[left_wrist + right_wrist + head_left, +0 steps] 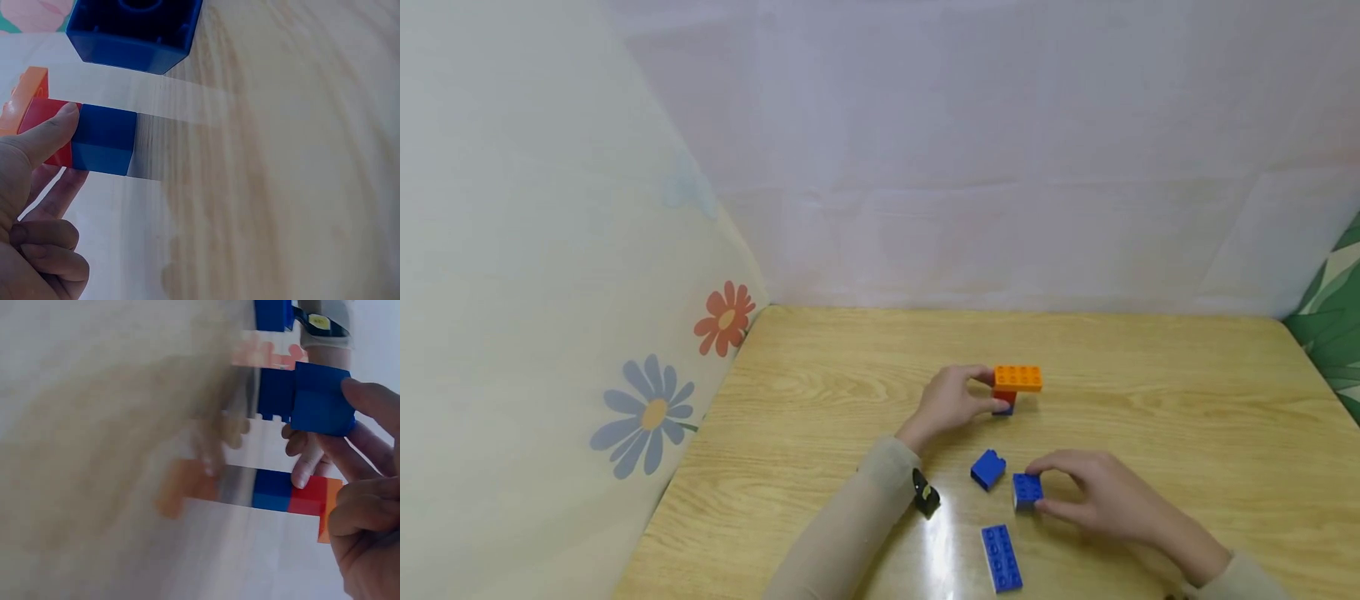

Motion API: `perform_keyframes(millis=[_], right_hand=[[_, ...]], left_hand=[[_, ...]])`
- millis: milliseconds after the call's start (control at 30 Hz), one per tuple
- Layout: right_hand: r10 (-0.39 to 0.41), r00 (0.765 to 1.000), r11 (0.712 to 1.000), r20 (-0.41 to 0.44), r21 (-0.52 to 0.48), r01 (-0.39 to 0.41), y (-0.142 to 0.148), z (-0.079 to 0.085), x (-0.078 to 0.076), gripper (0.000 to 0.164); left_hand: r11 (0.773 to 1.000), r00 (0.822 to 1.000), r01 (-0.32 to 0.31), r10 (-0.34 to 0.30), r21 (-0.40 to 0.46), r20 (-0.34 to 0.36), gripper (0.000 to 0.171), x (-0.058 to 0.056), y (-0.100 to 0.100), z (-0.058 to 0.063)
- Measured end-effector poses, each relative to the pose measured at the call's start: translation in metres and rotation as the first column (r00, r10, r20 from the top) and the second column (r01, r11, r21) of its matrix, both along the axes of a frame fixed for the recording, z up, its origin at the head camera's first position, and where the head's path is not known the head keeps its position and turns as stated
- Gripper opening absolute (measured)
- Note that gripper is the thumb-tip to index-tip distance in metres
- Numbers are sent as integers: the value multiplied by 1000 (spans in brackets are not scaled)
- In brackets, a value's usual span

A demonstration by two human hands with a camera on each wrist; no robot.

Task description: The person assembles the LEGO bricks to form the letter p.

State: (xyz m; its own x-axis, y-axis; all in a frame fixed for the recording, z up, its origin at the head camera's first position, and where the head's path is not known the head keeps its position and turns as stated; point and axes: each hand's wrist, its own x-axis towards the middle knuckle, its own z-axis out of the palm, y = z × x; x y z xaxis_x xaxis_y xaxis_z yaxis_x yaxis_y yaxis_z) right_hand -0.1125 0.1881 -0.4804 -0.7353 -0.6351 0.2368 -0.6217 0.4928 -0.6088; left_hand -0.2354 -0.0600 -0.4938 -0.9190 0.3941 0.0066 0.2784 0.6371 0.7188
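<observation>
In the head view my left hand (951,398) grips a small stack by its sides, thumb on the red brick (53,119). Below the red brick is a blue brick (105,139); across the top lies a longer orange brick (1018,377) that overhangs to the right. My right hand (1105,493) pinches a square blue brick (1027,492) between thumb and fingers, studs up. Whether that brick touches the table cannot be told. Between the hands a loose blue brick (988,469) lies tipped on its side, its hollow underside facing the left wrist view.
A long blue brick (1002,558) lies studs up near the front, between the forearms. The glossy wooden table (820,358) mirrors the stack. A pale cloth backdrop (1000,167) rises behind it, with a flowered cloth (655,417) at the left.
</observation>
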Motion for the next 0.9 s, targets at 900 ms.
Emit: perform_keyframes(millis=[900], right_hand=[[-265,959,959,-98,-124,253,-8,30,-44,37]], left_hand=[[1000,1000,-5,5,5,6,40,1,1,1]])
